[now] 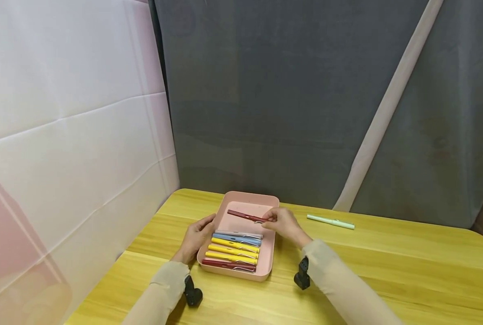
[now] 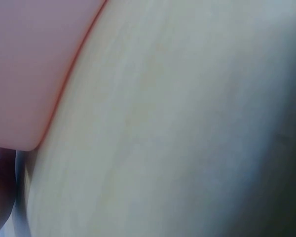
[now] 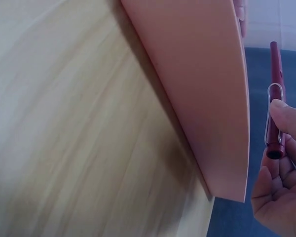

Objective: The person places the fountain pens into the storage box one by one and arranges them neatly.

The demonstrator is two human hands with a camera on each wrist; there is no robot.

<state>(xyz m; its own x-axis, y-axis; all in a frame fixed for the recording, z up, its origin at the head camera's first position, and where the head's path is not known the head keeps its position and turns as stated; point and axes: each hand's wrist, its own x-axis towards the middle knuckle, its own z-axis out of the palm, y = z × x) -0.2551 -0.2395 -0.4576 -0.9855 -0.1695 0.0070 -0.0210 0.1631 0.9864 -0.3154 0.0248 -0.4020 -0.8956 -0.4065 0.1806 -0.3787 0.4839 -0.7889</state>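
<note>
My right hand pinches a dark red pen by its clip end, between thumb and fingers. In the right wrist view, the same pen shows its wire clip and sits above the rim of the pink tray. My left hand rests against the tray's left side, with its fingers along the wall. Inside the tray lie a silvery pen, a blue pen, yellow pens and dark red at the near end. The left wrist view mostly shows tray wall and tabletop.
A pale green pen lies on the wooden table to the right of the tray. Behind the table hangs a dark grey curtain. A pale fabric wall stands along the left side.
</note>
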